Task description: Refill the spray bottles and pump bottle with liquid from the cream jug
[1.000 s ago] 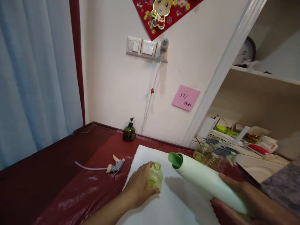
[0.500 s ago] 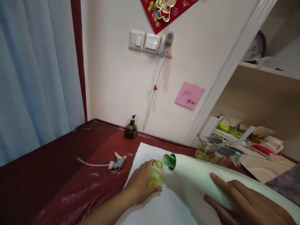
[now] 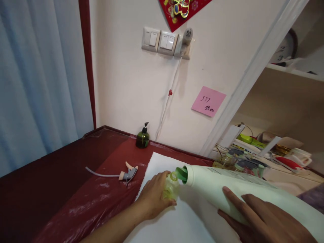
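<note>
My left hand [image 3: 155,195] is closed round a small clear yellow-green spray bottle [image 3: 172,187] without its top, its open neck facing up. In my right hand [image 3: 258,216] lies a large pale green detergent jug [image 3: 215,182], tipped on its side. The jug's dark green spout [image 3: 181,173] reaches to the small bottle's mouth; whether liquid flows cannot be made out. Left of my left hand, a grey and peach spray trigger [image 3: 129,173] with its thin tube rests on the table. My right fingers spread along the jug's side.
White paper [image 3: 162,165] covers part of the dark red table [image 3: 63,162]. A dark green pump bottle [image 3: 142,137] stands by the wall. Several spray bottles [image 3: 225,160] sit at the right beside a cluttered shelf [image 3: 286,71]. A pink note [image 3: 209,101] sticks to the wall.
The jug's spout has come closer to the small bottle and now meets its mouth. The jug has rolled slightly, showing its label. The view has shifted a little.
</note>
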A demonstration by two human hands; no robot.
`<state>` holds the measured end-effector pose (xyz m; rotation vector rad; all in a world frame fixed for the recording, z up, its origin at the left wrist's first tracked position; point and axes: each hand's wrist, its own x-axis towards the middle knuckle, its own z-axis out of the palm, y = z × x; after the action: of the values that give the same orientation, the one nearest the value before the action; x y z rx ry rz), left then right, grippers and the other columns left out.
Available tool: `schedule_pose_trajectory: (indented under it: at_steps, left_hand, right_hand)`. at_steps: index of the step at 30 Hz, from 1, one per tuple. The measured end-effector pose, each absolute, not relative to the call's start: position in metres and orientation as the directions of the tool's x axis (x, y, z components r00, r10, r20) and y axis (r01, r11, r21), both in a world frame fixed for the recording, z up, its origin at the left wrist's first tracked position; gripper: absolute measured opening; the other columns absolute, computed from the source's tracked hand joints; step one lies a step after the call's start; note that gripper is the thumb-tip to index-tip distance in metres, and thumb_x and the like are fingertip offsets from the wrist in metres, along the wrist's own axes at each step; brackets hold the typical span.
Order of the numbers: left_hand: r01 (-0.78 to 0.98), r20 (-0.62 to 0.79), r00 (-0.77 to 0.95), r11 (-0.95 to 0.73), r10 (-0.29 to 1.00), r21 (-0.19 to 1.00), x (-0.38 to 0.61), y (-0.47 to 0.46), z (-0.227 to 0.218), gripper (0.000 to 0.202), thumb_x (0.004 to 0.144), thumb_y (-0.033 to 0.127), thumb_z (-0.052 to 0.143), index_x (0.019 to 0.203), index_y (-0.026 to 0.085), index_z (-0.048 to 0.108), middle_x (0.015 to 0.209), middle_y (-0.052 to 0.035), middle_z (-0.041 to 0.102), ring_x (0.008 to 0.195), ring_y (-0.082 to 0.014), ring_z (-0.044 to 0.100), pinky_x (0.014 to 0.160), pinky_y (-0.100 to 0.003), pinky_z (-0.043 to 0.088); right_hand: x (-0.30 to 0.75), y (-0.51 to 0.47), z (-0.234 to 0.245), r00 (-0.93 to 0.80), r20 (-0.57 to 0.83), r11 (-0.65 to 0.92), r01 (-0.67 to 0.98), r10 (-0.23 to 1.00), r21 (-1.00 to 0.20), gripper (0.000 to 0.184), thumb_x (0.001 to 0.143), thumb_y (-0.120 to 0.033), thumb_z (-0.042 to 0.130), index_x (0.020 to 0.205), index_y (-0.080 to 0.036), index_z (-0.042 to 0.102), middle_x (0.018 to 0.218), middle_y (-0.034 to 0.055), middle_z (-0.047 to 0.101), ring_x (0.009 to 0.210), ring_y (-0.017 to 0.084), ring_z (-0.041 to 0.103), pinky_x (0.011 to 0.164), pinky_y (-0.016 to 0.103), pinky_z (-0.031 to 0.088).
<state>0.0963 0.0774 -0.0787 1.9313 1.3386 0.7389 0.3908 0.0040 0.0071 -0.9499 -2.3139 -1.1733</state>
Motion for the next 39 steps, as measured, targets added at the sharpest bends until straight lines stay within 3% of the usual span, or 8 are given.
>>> schedule_pose_trajectory:
  at_steps: [11, 19, 28, 39]
  left_hand:
    - [0.566, 0.08, 0.32, -0.259, 0.944, 0.782, 0.0964, 0.0782, -0.079, 0.082, 0.07, 0.034, 0.081, 0.144, 0.022, 0.048, 0.144, -0.0107, 0.058, 0.131, -0.033, 0.052, 0.111, -0.043, 0.039]
    - [0.564, 0.072, 0.322, -0.252, 0.944, 0.786, 0.0955, 0.0766, -0.0772, 0.082, 0.07, 0.035, 0.081, 0.145, 0.026, 0.048, 0.144, -0.0091, 0.059, 0.132, -0.0326, 0.052, 0.111, -0.042, 0.038]
    - [0.573, 0.065, 0.321, -0.249, 0.945, 0.781, 0.0964, 0.0767, -0.0746, 0.085, 0.07, 0.034, 0.084, 0.145, 0.02, 0.047, 0.144, -0.011, 0.058, 0.131, -0.0334, 0.052, 0.11, -0.043, 0.039]
    - [0.579, 0.064, 0.321, -0.249, 0.945, 0.776, 0.0964, 0.0776, -0.0777, 0.085, 0.07, 0.037, 0.083, 0.146, 0.024, 0.046, 0.146, -0.0103, 0.057, 0.133, -0.0333, 0.051, 0.112, -0.043, 0.038]
  right_hand:
    - [0.3967, 0.0047, 0.0031, -0.704, 0.569, 0.416, 0.71, 0.425, 0.568, 0.052, 0.097, -0.035, 0.058, 0.145, -0.016, 0.054, 0.082, 0.0032, 0.068, 0.061, 0.017, 0.063, 0.061, 0.033, 0.047]
    - [0.397, 0.0055, 0.0039, -0.703, 0.571, 0.416, 0.711, 0.425, 0.566, 0.056, 0.097, -0.035, 0.057, 0.149, -0.016, 0.05, 0.084, 0.0049, 0.069, 0.063, 0.018, 0.063, 0.061, 0.034, 0.047]
    - [0.3978, 0.0041, 0.0051, -0.708, 0.558, 0.431, 0.706, 0.433, 0.562, 0.053, 0.096, -0.032, 0.06, 0.145, -0.015, 0.054, 0.086, 0.0053, 0.069, 0.066, 0.018, 0.063, 0.065, 0.035, 0.045]
    - [0.3962, 0.0051, 0.0061, -0.719, 0.551, 0.434, 0.695, 0.423, 0.574, 0.052, 0.097, -0.03, 0.058, 0.145, -0.012, 0.055, 0.087, 0.0063, 0.068, 0.067, 0.018, 0.061, 0.067, 0.035, 0.044]
